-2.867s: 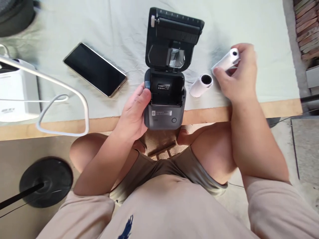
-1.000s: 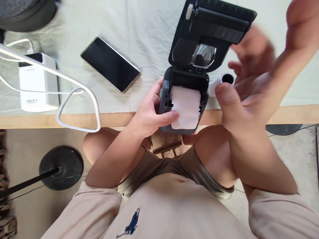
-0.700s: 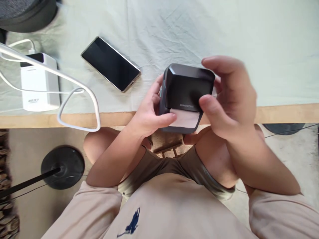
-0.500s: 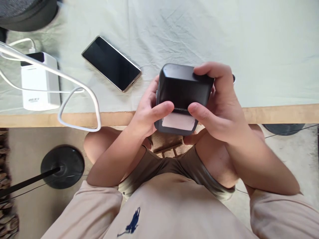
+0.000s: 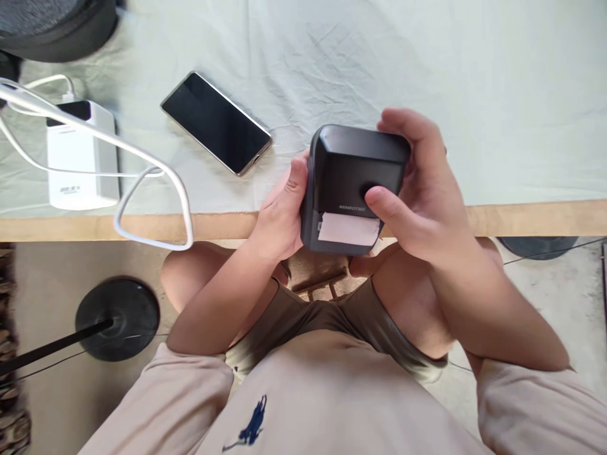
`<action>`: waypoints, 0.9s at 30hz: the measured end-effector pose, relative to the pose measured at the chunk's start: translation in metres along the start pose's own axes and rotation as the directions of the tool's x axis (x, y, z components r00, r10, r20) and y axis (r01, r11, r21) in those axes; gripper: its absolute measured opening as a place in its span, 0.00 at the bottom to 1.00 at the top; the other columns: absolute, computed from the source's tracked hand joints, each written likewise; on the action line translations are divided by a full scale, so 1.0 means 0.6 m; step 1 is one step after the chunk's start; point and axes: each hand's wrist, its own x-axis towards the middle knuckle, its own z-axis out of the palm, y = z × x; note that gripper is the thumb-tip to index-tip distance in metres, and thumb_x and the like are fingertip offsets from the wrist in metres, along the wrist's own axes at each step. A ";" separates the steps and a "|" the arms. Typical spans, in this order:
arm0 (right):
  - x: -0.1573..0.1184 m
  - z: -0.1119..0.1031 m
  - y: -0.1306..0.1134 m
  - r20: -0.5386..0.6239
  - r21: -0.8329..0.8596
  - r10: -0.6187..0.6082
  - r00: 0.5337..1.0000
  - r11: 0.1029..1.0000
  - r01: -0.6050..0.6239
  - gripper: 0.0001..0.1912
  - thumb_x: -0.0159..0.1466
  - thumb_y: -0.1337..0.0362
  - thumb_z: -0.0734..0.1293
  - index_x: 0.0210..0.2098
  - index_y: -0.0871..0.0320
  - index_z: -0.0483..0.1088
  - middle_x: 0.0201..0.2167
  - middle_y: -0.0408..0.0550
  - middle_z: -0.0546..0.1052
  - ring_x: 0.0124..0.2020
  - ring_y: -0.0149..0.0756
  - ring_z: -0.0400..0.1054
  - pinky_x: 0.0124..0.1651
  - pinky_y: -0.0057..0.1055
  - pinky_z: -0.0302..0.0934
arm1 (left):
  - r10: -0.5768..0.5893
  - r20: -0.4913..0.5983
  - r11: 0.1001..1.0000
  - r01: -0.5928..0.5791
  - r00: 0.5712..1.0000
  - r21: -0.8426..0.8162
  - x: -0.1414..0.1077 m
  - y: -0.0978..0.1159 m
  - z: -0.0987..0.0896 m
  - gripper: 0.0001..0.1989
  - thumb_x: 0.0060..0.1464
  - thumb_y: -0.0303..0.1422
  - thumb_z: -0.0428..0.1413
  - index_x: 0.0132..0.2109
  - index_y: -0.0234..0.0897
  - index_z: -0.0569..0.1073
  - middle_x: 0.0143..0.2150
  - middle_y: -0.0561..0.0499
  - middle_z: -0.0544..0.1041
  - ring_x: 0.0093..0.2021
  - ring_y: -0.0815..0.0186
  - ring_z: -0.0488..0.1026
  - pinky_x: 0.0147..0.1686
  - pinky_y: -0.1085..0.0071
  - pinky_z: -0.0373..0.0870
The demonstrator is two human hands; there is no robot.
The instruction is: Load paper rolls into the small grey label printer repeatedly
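A black label printer (image 5: 355, 170) with a white paper strip (image 5: 348, 229) at its near end is held up over the table's front edge. My left hand (image 5: 283, 212) grips its left side, thumb along the side wall and the other fingers hidden behind it. On the right, my right hand (image 5: 422, 183) holds it with the thumb on the front face and the index finger at the far right corner. Further left, a phone (image 5: 217, 123) with a dark screen lies on the cloth.
The table (image 5: 227, 225) has a pale cloth and a wooden front edge. A white power bank (image 5: 81, 158) stands at the left, with a looped white cable (image 5: 183, 189) hanging past the edge. A black round object (image 5: 57, 28) is at the back left.
My left thumb has moved off the printer's front face to its left side. The printer has shifted slightly right and turned a little, showing more of its left wall.
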 end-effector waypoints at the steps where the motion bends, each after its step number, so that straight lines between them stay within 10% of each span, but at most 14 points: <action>1: 0.000 -0.004 0.001 0.007 -0.006 -0.036 0.999 0.999 0.036 0.34 0.76 0.43 0.70 0.78 0.30 0.61 0.80 0.43 0.70 0.79 0.56 0.69 0.75 0.58 0.76 | 0.008 -0.061 1.000 -0.009 0.998 -0.004 0.002 -0.002 -0.001 0.20 0.83 0.46 0.51 0.54 0.39 0.83 0.52 0.49 0.89 0.77 0.55 0.77 0.74 0.56 0.78; 12: -0.002 -0.031 0.008 0.119 -0.031 -0.197 0.973 0.979 0.201 0.44 0.68 0.58 0.77 0.79 0.32 0.63 0.77 0.47 0.72 0.83 0.58 0.63 0.83 0.68 0.66 | 0.032 0.119 0.998 -0.039 0.992 0.059 0.031 -0.012 -0.023 0.24 0.58 0.61 0.71 0.48 0.50 0.84 0.51 0.52 0.89 0.68 0.46 0.81 0.59 0.53 0.86; 18: -0.002 -0.031 -0.001 0.031 -0.123 -0.215 0.976 0.968 0.217 0.35 0.68 0.55 0.78 0.73 0.38 0.70 0.72 0.50 0.78 0.75 0.60 0.73 0.69 0.65 0.79 | 0.023 0.099 0.996 -0.031 0.995 0.080 0.026 -0.008 -0.017 0.26 0.71 0.62 0.61 0.53 0.44 0.83 0.49 0.49 0.88 0.60 0.51 0.84 0.60 0.54 0.82; 23: 0.000 -0.032 0.000 0.026 -0.043 -0.214 0.977 0.976 0.215 0.32 0.70 0.55 0.75 0.73 0.37 0.72 0.73 0.49 0.77 0.74 0.59 0.74 0.67 0.61 0.80 | -0.024 0.097 0.999 0.028 0.995 -0.042 0.023 -0.004 -0.013 0.16 0.68 0.52 0.70 0.47 0.45 0.84 0.43 0.54 0.87 0.46 0.62 0.83 0.52 0.63 0.85; 27: 0.002 -0.035 0.003 0.074 -0.083 -0.208 0.975 0.973 0.213 0.42 0.63 0.56 0.80 0.75 0.38 0.69 0.73 0.52 0.76 0.76 0.62 0.71 0.72 0.65 0.77 | 0.009 0.105 0.996 0.001 0.994 -0.093 0.018 -0.003 -0.008 0.14 0.76 0.48 0.63 0.53 0.44 0.85 0.50 0.54 0.89 0.55 0.62 0.85 0.58 0.65 0.84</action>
